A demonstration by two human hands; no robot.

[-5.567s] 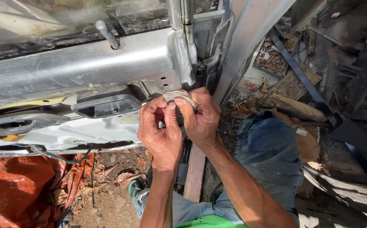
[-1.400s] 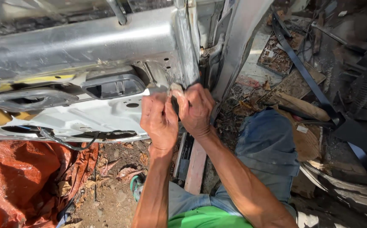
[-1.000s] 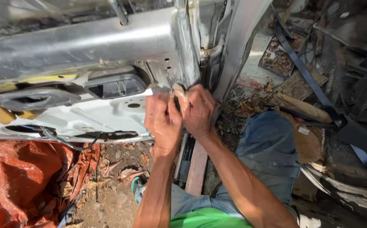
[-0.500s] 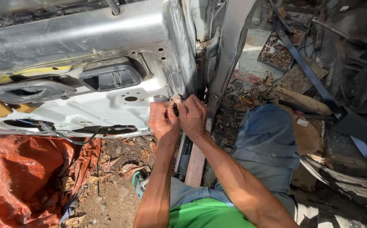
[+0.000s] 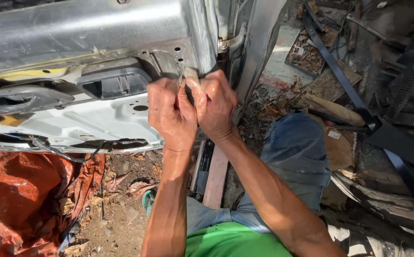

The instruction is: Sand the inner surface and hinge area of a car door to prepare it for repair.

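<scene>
Both my hands are pressed together at the rear edge of a stripped silver car door [image 5: 88, 28] that stands in front of me. My left hand [image 5: 171, 112] and my right hand [image 5: 216, 104] are closed around a small pale strip [image 5: 191, 75] that pokes out above the fingers, next to the door's holed inner panel. What the strip is fixed to is hidden by my fingers. A black plastic opening [image 5: 114, 83] in the door sits just left of my left hand.
An orange tarpaulin [image 5: 21, 200] lies crumpled at the lower left on dirt ground. A wooden plank [image 5: 216, 176] lies under my arms. My bent knee in blue jeans [image 5: 297, 152] is at right, with black straps [image 5: 340, 71] and scrap debris beyond.
My hands have stayed clamped on the strip at the door's edge. The view has drifted, so the door and hands sit slightly differently in the frame.
</scene>
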